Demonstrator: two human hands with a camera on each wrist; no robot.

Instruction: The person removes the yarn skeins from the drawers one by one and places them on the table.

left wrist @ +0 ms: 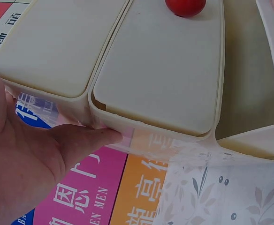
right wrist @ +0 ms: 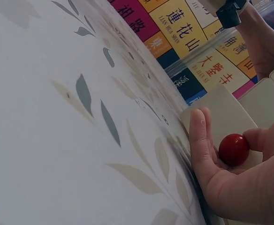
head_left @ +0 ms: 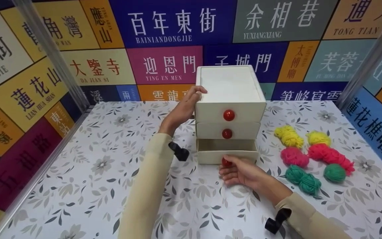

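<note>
A small white chest of drawers (head_left: 230, 83) with round red knobs stands on the table. Its bottom drawer (head_left: 207, 157) is pulled partly out, while the middle and top drawers are closed. My right hand (head_left: 244, 172) pinches the bottom drawer's red knob (right wrist: 234, 150) between thumb and fingers, the other fingers reaching out below it. At the chest's upper left edge, my left hand (head_left: 187, 103) grips the body, fingers over the top and thumb (left wrist: 92, 137) along the side. The visible part of the drawer's inside (left wrist: 247, 70) shows no contents.
Right of the chest lie yarn bundles: yellow ones (head_left: 288, 136), pink ones (head_left: 294, 157), a green skein (head_left: 303, 180) and a green ball (head_left: 334, 173). A leaf-patterned cloth (head_left: 95, 186) covers the table. Panels with printed signs (head_left: 181, 23) rise behind and at both sides.
</note>
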